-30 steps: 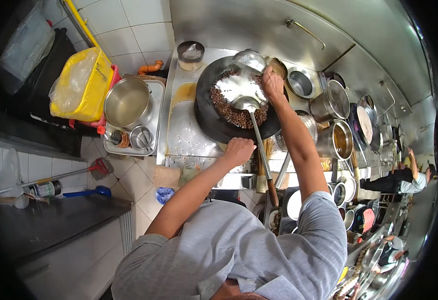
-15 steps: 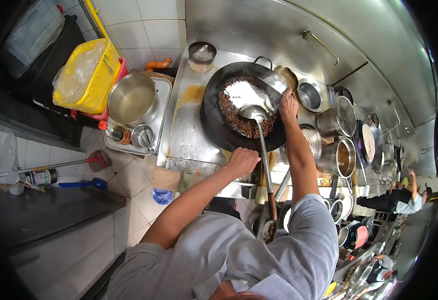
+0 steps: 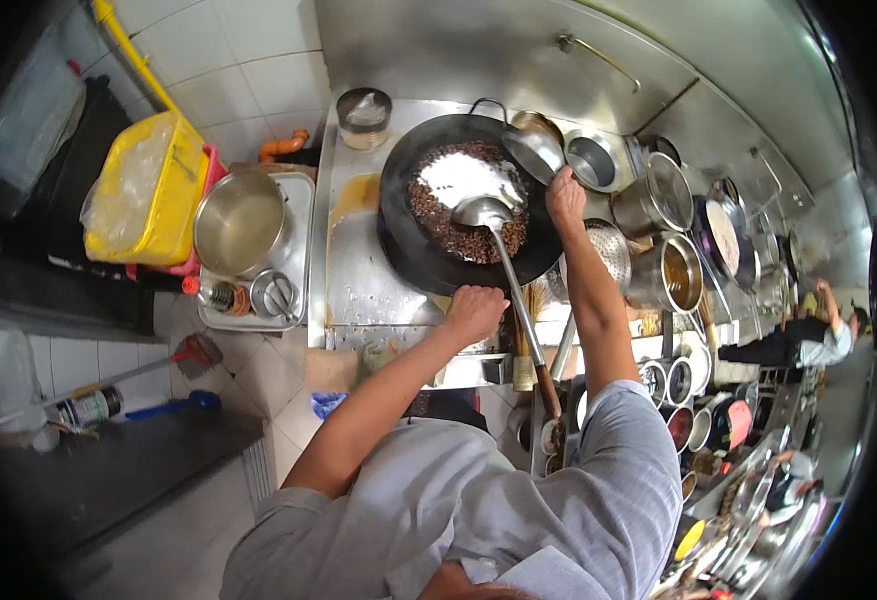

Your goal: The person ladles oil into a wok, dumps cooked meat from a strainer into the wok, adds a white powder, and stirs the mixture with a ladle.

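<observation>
A large black wok (image 3: 399, 225) sits on the steel stove, holding small dark brown beans or grains (image 3: 469, 240). On top of them lies a bright white layer (image 3: 464, 178), whose exact kind I cannot make out. My left hand (image 3: 474, 312) is closed at the wok's near edge; any handle beneath it is hidden. My right hand (image 3: 566, 198) grips a shiny metal bowl (image 3: 536, 155) by its edge, tilted above the wok's right rim. A long-handled steel ladle (image 3: 482, 211) rests in the wok unheld, its wooden handle end pointing towards me.
Right of the wok stand a perforated strainer (image 3: 611, 255), a steel pot (image 3: 651, 197) and a pot of brown liquid (image 3: 679, 275). On the left are a steel pot (image 3: 241, 222) on a tray (image 3: 301, 255) and a yellow bin (image 3: 144, 200). Co-workers stand far right.
My right hand has drawn the metal bowl from over the white layer to the wok's right rim. The left hand stays at the near edge. The camera view has shifted slightly.
</observation>
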A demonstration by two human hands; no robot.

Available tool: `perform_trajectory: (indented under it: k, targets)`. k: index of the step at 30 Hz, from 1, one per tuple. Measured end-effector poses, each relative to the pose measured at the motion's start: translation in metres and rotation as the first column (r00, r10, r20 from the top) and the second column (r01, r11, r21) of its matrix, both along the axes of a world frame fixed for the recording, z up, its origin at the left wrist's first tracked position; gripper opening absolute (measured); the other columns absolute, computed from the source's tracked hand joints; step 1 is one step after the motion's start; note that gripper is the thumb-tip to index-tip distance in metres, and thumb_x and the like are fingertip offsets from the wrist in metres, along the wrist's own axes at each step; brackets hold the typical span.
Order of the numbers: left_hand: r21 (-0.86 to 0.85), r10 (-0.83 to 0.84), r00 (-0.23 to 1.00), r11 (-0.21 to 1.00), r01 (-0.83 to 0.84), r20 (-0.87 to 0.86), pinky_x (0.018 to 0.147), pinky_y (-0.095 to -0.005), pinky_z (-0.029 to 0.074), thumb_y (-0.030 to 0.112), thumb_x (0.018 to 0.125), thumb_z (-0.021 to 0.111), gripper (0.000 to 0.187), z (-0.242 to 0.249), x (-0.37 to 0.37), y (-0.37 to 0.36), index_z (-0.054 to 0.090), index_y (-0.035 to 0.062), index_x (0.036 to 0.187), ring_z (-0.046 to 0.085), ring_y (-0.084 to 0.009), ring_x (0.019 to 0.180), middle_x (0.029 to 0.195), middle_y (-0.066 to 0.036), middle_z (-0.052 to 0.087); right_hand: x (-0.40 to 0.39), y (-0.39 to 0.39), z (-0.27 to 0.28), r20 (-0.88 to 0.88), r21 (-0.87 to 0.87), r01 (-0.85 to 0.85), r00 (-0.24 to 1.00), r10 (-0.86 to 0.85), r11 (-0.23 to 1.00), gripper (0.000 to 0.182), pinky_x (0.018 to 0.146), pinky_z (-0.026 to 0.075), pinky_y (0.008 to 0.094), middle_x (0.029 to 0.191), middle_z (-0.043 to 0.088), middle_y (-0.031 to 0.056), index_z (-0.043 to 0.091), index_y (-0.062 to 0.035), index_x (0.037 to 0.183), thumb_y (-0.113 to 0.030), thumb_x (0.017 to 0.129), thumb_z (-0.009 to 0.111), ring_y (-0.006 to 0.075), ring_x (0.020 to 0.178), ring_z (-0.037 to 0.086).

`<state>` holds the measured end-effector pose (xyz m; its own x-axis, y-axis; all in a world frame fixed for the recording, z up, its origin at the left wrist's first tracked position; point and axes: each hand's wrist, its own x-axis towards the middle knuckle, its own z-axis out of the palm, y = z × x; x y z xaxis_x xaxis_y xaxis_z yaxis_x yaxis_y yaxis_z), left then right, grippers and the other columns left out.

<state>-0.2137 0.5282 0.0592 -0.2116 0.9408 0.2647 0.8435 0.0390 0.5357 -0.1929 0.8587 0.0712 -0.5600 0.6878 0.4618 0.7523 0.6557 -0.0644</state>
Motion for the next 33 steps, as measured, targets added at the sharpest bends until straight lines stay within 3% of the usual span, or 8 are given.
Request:
perform_trajectory:
  k: [4,5,6,13,16,22,25,33]
  targets:
    - [-0.032,-0.028,1.000,0.999,0.028,0.000,0.071,-0.0507,0.055,0.027,0.097,0.063,0.028,0.000,-0.001,0.003,0.067,0.0052,0.081,0.073,-0.0362,0.077,0.079,-0.016,0.072,0.039,-0.029,0.005,-0.253,0.033,0.088,0.964,-0.077,0.996,0.021,0.055,0.056,0.0464,0.070,0.069,0.0254,0.057,0.0050,0.094,-0.015,0.098,0.050,0.0340,0.059,0.071]
    - [-0.076,-0.022,1.000,0.997,0.023,0.016,0.072,-0.0511,0.055,0.025,0.097,0.063,0.025,0.005,-0.001,0.002,0.067,0.0049,0.081,0.073,-0.0362,0.080,0.082,-0.017,0.074,0.057,-0.038,0.009,-0.414,-0.458,0.011,0.882,-0.224,0.889,0.025,0.052,0.053,0.0433,0.067,0.069,0.0221,0.059,0.0055,0.091,-0.016,0.098,0.049,0.0282,0.055,0.068]
    - [-0.072,-0.086,0.996,0.994,0.087,0.012,0.072,-0.0511,0.055,0.025,0.097,0.063,0.025,0.006,0.000,0.003,0.067,0.0049,0.081,0.073,-0.0362,0.080,0.082,-0.017,0.074,0.077,-0.048,0.015,-0.492,-0.792,-0.183,0.757,-0.430,0.582,0.029,0.049,0.050,0.0401,0.064,0.068,0.0189,0.062,0.0060,0.088,-0.018,0.097,0.049,0.0224,0.051,0.064]
    - [-0.060,-0.110,0.989,0.993,0.104,-0.104,0.068,-0.0529,0.055,0.022,0.098,0.057,0.024,-0.006,-0.003,0.004,0.068,0.0067,0.085,0.072,-0.0392,0.078,0.081,-0.019,0.071,0.278,-0.242,0.054,-0.455,-0.887,-0.267,0.376,-0.807,0.376,0.042,0.051,0.044,0.0314,0.064,0.065,0.0096,0.066,-0.0006,0.074,-0.027,0.101,0.048,0.0160,0.051,0.054]
    - [-0.190,-0.063,0.985,0.981,0.033,-0.158,0.070,-0.0563,0.053,0.033,0.104,0.054,0.030,0.005,0.002,0.003,0.066,0.0078,0.092,0.070,-0.0430,0.084,0.086,-0.020,0.072,0.357,-0.355,0.060,-0.446,-0.824,-0.334,-0.114,-0.888,0.457,0.026,0.049,0.041,0.0281,0.069,0.065,0.0093,0.062,0.0016,0.094,-0.020,0.101,0.050,0.0135,0.051,0.052]
    - [-0.076,-0.071,0.963,0.996,0.053,-0.261,0.066,-0.0611,0.047,0.041,0.108,0.046,0.042,-0.024,-0.010,0.006,0.061,0.0054,0.090,0.065,-0.0495,0.079,0.085,-0.023,0.069,0.503,-0.558,0.005,-0.445,-0.785,0.079,-0.761,-0.471,0.614,0.024,0.046,0.041,0.0270,0.071,0.063,0.0103,0.054,-0.0006,0.094,-0.021,0.105,0.050,0.0121,0.050,0.049]
    - [-0.071,-0.070,0.964,0.996,0.053,-0.258,0.068,-0.0629,0.046,0.041,0.108,0.046,0.045,-0.017,-0.005,0.005,0.060,0.0022,0.089,0.064,-0.0516,0.080,0.087,-0.026,0.068,0.577,-0.632,-0.011,-0.384,-0.841,0.228,-0.890,-0.245,0.491,0.024,0.043,0.042,0.0261,0.071,0.064,0.0071,0.055,-0.0063,0.090,-0.025,0.104,0.051,0.0101,0.050,0.052]
    - [-0.074,-0.023,0.963,0.997,0.003,-0.268,0.071,-0.0614,0.046,0.040,0.108,0.047,0.045,-0.013,0.001,0.004,0.060,0.0010,0.089,0.064,-0.0511,0.083,0.089,-0.027,0.068,0.758,-0.752,-0.062,-0.334,-0.745,0.277,-0.942,0.020,0.607,0.032,0.048,0.046,0.0222,0.069,0.057,-0.0021,0.058,-0.0101,0.086,-0.035,0.106,0.055,0.0074,0.053,0.051]
